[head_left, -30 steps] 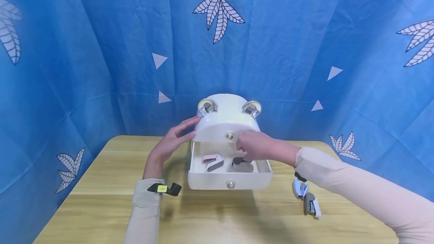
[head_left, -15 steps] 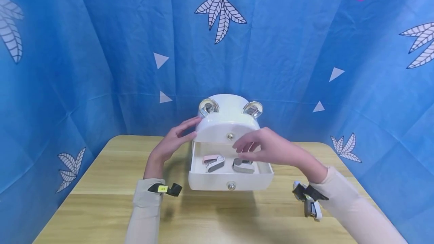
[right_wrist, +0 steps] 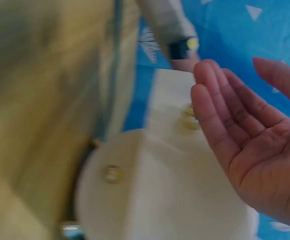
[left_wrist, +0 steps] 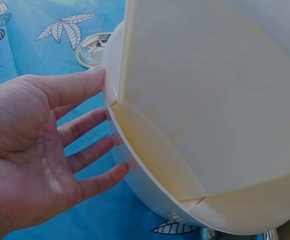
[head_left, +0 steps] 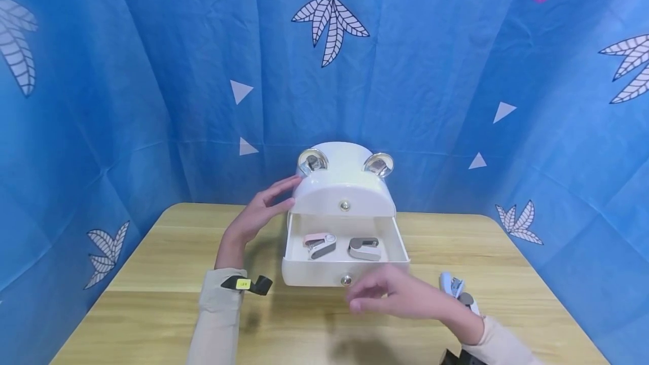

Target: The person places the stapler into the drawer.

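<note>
A white rounded box point(head_left: 342, 185) with two shiny round ears has its lower drawer point(head_left: 314, 272) pulled out. Inside the drawer lie a pink and grey stapler point(head_left: 320, 245) and, to its right, a grey and white stapler point(head_left: 365, 248). My left hand point(head_left: 257, 214) touches the box's left side with its fingers extended; the left wrist view shows the fingertips point(left_wrist: 115, 172) against the curved white wall. In front of the drawer hovers my right hand point(head_left: 392, 293), fingers loosely bent and holding nothing. The right wrist view shows its bare palm point(right_wrist: 265, 155).
On the wooden table point(head_left: 167, 308) at the right lie a light blue stapler point(head_left: 450, 284) and another grey and white stapler point(head_left: 469, 301), the latter partly hidden by my right wrist. A blue patterned curtain point(head_left: 426, 72) hangs behind and at both sides.
My right hand has left the grey and white stapler in the drawer, risen, then come back toward me in front of the drawer. My left hand stays on the box.
</note>
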`<state>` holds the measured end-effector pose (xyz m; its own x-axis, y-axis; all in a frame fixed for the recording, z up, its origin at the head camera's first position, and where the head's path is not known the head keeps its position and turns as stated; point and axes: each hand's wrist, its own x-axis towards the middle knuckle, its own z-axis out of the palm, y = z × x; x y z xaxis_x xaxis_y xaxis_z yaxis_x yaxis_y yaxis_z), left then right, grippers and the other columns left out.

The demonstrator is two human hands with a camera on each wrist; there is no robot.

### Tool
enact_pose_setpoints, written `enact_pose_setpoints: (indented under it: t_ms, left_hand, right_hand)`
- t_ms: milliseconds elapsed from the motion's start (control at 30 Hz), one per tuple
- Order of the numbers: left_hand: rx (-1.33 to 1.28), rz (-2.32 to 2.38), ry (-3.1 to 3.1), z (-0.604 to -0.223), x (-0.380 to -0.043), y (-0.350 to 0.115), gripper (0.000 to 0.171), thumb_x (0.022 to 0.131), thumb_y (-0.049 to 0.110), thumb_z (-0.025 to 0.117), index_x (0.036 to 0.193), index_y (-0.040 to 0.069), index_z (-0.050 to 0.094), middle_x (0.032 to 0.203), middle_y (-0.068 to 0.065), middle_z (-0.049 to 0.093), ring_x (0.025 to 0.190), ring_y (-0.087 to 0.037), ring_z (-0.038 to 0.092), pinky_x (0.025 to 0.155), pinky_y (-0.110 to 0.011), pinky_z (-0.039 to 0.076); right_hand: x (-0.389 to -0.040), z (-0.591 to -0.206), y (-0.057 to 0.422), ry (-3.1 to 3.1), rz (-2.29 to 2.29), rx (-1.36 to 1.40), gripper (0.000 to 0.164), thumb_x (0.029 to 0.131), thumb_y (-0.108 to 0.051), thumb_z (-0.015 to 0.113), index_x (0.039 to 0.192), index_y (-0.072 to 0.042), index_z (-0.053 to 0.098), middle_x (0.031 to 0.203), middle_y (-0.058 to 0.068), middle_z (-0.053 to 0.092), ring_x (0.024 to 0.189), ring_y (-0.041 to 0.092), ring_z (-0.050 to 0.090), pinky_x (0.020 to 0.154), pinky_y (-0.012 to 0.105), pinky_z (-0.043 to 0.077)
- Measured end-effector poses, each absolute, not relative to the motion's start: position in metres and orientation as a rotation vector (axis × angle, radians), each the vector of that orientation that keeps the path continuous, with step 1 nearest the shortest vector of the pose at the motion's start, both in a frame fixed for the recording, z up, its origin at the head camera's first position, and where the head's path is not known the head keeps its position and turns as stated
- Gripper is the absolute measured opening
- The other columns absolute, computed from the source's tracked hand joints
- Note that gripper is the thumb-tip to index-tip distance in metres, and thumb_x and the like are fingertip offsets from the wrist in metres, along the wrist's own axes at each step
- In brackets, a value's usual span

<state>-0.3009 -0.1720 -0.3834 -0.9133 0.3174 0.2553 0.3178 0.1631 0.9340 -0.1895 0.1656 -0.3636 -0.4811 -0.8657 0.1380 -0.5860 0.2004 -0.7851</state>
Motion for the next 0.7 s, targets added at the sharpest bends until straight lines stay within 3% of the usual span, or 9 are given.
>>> enact_pose_setpoints:
  t_ms: [167,367,567,700]
  left_hand:
    - [-0.664,-1.914,-2.397,-0.382,-0.301,-0.173,0.052,0.100,0.030,0.065,0.151,0.031,0.051,0.165,0.009,0.034,0.158,-0.025,0.019,0.121,-0.071,0.020]
    - [-0.678,-1.920,-2.381,-0.383,-0.301,-0.175,0.052,0.101,0.028,0.065,0.151,0.029,0.051,0.164,0.009,0.035,0.158,-0.024,0.020,0.121,-0.070,0.019]
    - [-0.669,-1.932,-2.390,-0.383,-0.300,-0.174,0.052,0.100,0.031,0.065,0.151,0.033,0.051,0.164,0.012,0.036,0.158,-0.024,0.020,0.120,-0.072,0.019]
    - [-0.665,-1.922,-2.400,-0.383,-0.301,-0.172,0.052,0.100,0.033,0.065,0.150,0.034,0.050,0.164,0.013,0.035,0.158,-0.024,0.020,0.119,-0.073,0.019]
  right_hand:
    - [-0.189,-0.388,0.164,2.128,-1.274,-1.284,0.021,0.105,-0.016,0.056,0.096,-0.010,0.074,0.083,0.015,0.074,0.072,0.014,0.070,0.067,0.034,0.063]
    - [-0.186,-0.405,0.153,2.184,-1.428,-0.986,0.028,0.106,-0.023,0.054,0.093,-0.007,0.073,0.083,0.022,0.074,0.069,0.027,0.073,0.066,0.038,0.063]
    - [-0.180,-0.411,0.141,2.209,-1.605,-0.763,0.036,0.105,-0.025,0.056,0.090,0.003,0.072,0.079,0.020,0.076,0.064,0.022,0.074,0.064,0.042,0.063]
    - [-0.178,-0.411,0.138,2.243,-1.659,-0.722,0.036,0.105,-0.025,0.057,0.088,0.003,0.072,0.077,0.020,0.075,0.061,0.020,0.073,0.060,0.041,0.063]
